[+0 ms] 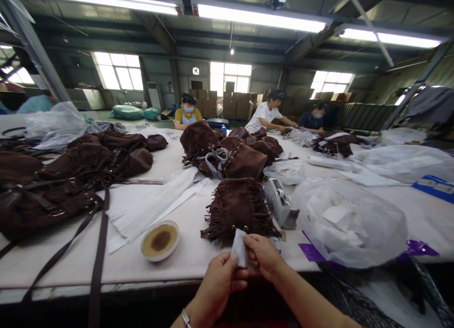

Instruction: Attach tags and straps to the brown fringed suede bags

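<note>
Between my two hands is a small folded strip of whitish, thin material [240, 247]; whether it is paper or plastic I cannot tell. My left hand [219, 278] pinches its lower end, with a metal bracelet on the wrist. Its upper right edge is gripped by the fingers of my right hand [262, 253]. Just beyond lies a dark brown fringed bag [238, 205] with brass-coloured eyelets along its near edge. A grey tape dispenser [281, 205] stands against the bag's right side. To the left sits a round white bowl [159, 240] with yellowish-brown contents.
Brown bags with long straps [71, 186] cover the table's left side. More brown bags [230, 150] are heaped behind the fringed one. White paper sheets [152, 205] lie at centre left. A plastic bag of white scraps [349, 224] bulges at right. Several people work across the table.
</note>
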Demonstrator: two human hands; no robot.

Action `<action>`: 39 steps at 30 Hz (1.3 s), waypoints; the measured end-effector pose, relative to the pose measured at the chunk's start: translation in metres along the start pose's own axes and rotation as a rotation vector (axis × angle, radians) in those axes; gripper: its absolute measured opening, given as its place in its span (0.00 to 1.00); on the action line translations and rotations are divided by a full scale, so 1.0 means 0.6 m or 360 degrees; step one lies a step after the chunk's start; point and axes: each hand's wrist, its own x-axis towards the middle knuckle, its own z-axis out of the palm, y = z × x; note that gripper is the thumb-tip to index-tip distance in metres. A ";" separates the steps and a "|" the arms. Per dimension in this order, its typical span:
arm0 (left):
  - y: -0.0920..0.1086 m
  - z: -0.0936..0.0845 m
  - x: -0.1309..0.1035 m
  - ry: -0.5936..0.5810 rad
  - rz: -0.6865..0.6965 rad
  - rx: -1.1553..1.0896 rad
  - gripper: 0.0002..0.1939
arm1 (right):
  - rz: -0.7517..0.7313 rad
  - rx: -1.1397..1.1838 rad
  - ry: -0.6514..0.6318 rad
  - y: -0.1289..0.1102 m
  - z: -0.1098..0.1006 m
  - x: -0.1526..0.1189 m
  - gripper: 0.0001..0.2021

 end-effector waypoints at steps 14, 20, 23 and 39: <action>-0.001 0.015 -0.001 0.0043 0.0152 0.0348 0.27 | -0.0139 -0.0042 0.0068 0.039 0.018 -0.030 0.30; -0.009 0.025 -0.003 0.0255 0.0371 0.0789 0.29 | -0.0491 -0.0433 0.0417 0.057 0.037 -0.028 0.29; -0.004 0.027 -0.007 0.0189 0.0521 0.0877 0.26 | -0.0641 -0.0609 0.0547 0.057 0.041 -0.029 0.28; -0.028 0.008 0.025 0.0378 0.0315 0.0769 0.36 | -0.1010 -0.1304 0.0830 -0.096 -0.100 -0.032 0.16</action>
